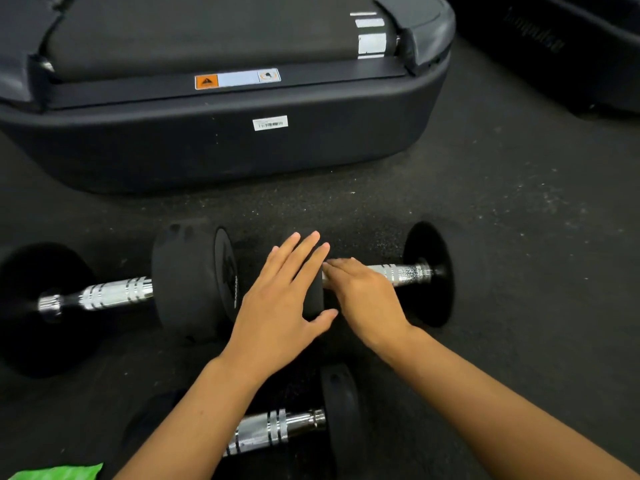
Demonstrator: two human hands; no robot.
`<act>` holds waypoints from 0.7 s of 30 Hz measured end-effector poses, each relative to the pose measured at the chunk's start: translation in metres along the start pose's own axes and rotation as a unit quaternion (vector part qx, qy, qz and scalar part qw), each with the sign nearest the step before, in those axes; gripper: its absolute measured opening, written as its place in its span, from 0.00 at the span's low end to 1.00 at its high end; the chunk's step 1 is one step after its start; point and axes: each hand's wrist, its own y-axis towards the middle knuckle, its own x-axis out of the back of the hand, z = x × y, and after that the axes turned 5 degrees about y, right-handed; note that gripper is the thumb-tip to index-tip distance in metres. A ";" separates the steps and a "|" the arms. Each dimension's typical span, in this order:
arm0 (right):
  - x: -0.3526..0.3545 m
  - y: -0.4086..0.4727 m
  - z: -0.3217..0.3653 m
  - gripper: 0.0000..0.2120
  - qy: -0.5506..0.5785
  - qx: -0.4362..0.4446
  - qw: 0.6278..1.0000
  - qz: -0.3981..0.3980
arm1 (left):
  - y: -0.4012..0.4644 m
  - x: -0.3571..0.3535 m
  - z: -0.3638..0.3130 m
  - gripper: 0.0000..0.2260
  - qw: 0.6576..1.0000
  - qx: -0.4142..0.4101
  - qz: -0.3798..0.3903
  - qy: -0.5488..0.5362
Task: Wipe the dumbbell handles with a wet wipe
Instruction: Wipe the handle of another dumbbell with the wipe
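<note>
Head view: three dumbbells on the dark rubber floor [519, 209]. One at left centre [114, 292], one at bottom centre [277, 431], and the right-centre dumbbell [408, 271] that both hands are on.

Left hand [277, 299]: flat, fingers straight, resting on that dumbbell's near black weight head, thumb round its lower edge. Steadying it, not grasping.

Right hand [363, 292]: palm down over the chrome handle [398, 271], just beside the left fingertips. Fingers lie over the bar; can't tell if they're curled round it, and can't see a wipe under the palm.

Green packet [59, 472] at lower left corner, likely the wipes, well apart from both hands.

Treadmill base [221, 147] fills the upper frame.

Step, my read: wiping or about to wipe this handle, left hand stopping it from rolling.

Next: run along the bar toward the far head, rotate to reach the underside. Other two handles look untouched.
</note>
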 end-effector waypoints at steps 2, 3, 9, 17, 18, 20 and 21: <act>0.008 -0.007 -0.005 0.15 -0.009 0.027 0.999 0.016 | 0.000 0.001 0.000 0.36 1.000 0.003 0.006 -0.004; 0.016 -0.008 -0.010 0.15 0.000 0.031 0.999 0.027 | 0.000 0.002 0.000 0.37 1.000 0.004 0.009 -0.007; 0.017 0.013 0.005 0.10 -0.007 -0.032 0.995 0.090 | 0.001 0.003 0.000 0.37 1.000 0.001 0.012 -0.005; 0.020 0.011 0.008 0.13 -0.025 -0.036 0.994 0.105 | 0.005 0.010 -0.002 0.39 0.999 -0.006 0.032 0.013; 0.018 0.005 0.007 0.16 -0.040 -0.014 0.992 0.117 | 0.004 0.011 -0.002 0.39 0.999 -0.002 0.034 0.014; 0.022 -0.006 -0.003 0.18 -0.046 0.029 0.994 0.099 | 0.003 0.012 -0.004 0.39 0.999 0.000 0.038 0.016; 0.027 -0.005 -0.005 0.16 -0.040 0.020 0.994 0.102 | 0.002 0.012 -0.005 0.39 0.999 0.000 0.039 0.019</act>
